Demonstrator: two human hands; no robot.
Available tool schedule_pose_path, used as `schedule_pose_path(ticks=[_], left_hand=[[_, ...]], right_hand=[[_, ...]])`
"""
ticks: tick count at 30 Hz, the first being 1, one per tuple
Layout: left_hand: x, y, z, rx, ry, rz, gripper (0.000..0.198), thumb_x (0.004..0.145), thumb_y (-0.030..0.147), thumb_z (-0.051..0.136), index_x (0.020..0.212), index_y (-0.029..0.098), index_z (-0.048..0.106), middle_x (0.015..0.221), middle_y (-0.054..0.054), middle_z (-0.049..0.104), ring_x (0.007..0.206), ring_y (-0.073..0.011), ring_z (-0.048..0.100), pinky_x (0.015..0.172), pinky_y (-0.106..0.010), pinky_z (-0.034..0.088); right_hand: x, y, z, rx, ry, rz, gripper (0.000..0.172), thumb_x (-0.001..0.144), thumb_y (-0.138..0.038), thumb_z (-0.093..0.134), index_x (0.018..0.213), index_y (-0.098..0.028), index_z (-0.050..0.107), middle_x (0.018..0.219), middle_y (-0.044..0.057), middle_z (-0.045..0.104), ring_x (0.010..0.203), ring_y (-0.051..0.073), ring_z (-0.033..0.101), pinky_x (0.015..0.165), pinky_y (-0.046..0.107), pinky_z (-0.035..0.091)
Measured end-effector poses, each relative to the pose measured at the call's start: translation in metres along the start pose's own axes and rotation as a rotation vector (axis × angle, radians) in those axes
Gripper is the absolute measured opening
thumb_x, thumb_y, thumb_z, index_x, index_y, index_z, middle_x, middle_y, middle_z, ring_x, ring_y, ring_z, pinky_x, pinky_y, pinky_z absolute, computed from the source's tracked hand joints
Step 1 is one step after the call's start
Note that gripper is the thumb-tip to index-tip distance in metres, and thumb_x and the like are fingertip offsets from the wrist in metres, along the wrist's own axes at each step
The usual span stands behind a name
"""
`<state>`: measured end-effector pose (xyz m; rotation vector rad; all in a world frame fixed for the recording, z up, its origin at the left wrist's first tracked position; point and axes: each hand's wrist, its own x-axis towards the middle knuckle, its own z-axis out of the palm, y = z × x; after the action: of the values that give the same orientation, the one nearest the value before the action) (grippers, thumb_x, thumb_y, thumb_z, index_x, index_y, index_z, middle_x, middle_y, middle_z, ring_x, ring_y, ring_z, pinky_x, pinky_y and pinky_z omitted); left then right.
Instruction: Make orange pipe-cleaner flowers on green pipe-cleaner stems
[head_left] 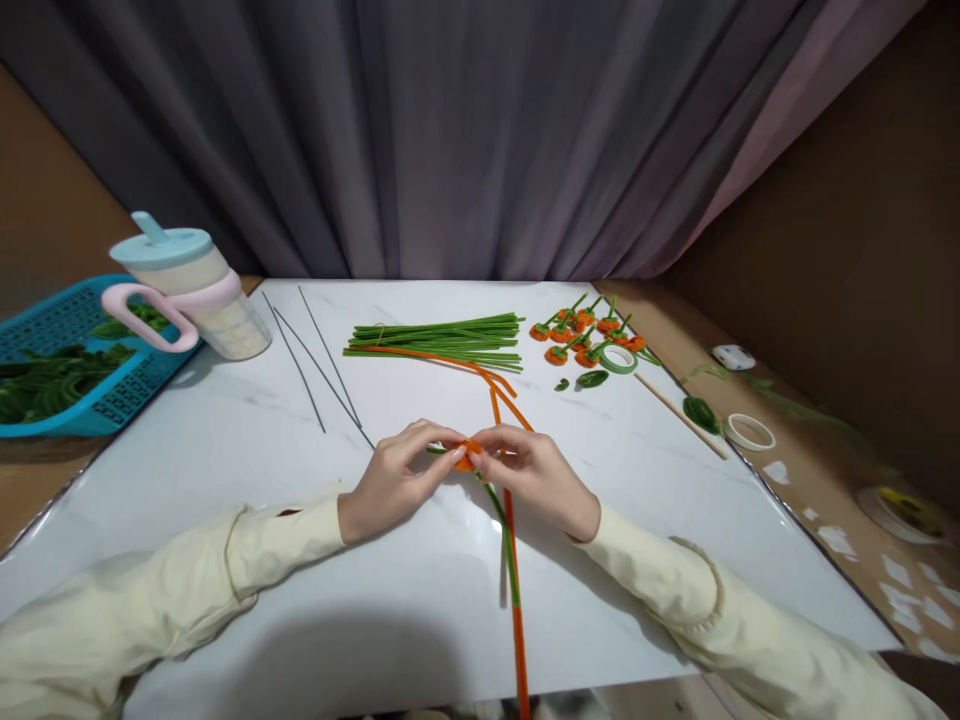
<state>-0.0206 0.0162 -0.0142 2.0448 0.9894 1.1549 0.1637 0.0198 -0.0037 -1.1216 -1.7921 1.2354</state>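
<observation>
Above the middle of the table, my left hand [395, 482] and my right hand [541, 478] meet, both pinching a small orange fuzzy pipe-cleaner piece [466, 458] between thumbs and fingertips. The fingers cover much of its shape. A green stem [512, 560] runs down from beneath the fingers towards the near edge. Alongside it, an orange pipe cleaner [520, 650] reaches past that edge. More orange pipe cleaners [457, 359] lie just beyond my hands, against a bundle of green pipe cleaners [442, 330]. Finished-looking orange flowers [587, 345] with green stems are grouped at the back right.
At the left stand a lidded cup [217, 300] and a blue basket [105, 400] of green pieces. Thin dark wires [319, 360] lie nearby. On the right are green tape [618, 359], a wooden stick [679, 415], a white tape roll [750, 432] and paper scraps [836, 541]. A curtain [450, 140] hangs behind.
</observation>
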Motion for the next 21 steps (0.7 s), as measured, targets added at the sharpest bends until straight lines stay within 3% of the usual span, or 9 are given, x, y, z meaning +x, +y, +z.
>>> schedule_pose_path(ticks=[8,12,17,21], left_hand=[[0.0009,0.0028,-0.0010,0.006,-0.025,0.047,0.011,0.086,0.019,0.053,0.093,0.017,0.062,0.087,-0.006,0.067,0.080,-0.0161,0.060,0.072,-0.031,0.049],[0.0005,0.0034,-0.0015,0.001,-0.032,0.033,0.012,0.087,0.021,0.053,0.093,0.017,0.062,0.086,-0.006,0.067,0.080,-0.0159,0.061,0.072,-0.030,0.049],[-0.0006,0.0017,-0.0014,0.001,-0.040,-0.044,0.012,0.086,0.022,0.054,0.093,0.017,0.061,0.088,-0.006,0.066,0.081,-0.0157,0.061,0.074,-0.029,0.049],[-0.0004,0.0040,-0.0015,-0.016,-0.041,-0.104,0.013,0.085,0.025,0.055,0.093,0.017,0.061,0.086,-0.005,0.065,0.080,-0.0151,0.061,0.074,-0.028,0.050]], right_hand=[[0.0001,-0.0035,-0.0057,-0.084,-0.014,-0.088,0.013,0.081,-0.027,0.056,0.084,-0.017,0.064,0.080,0.004,0.064,0.074,0.014,0.059,0.062,0.025,0.048],[0.0007,-0.0040,-0.0079,-0.057,-0.028,-0.059,0.015,0.081,-0.028,0.056,0.083,-0.017,0.065,0.080,0.004,0.064,0.075,0.015,0.059,0.065,0.027,0.048],[0.0024,-0.0016,-0.0082,0.060,-0.080,-0.014,0.018,0.077,-0.032,0.063,0.085,-0.016,0.065,0.082,0.004,0.063,0.075,0.014,0.058,0.066,0.027,0.050],[0.0016,-0.0017,-0.0076,-0.007,-0.049,-0.036,0.017,0.079,-0.032,0.061,0.083,-0.016,0.065,0.083,0.005,0.063,0.075,0.014,0.059,0.065,0.026,0.050]])
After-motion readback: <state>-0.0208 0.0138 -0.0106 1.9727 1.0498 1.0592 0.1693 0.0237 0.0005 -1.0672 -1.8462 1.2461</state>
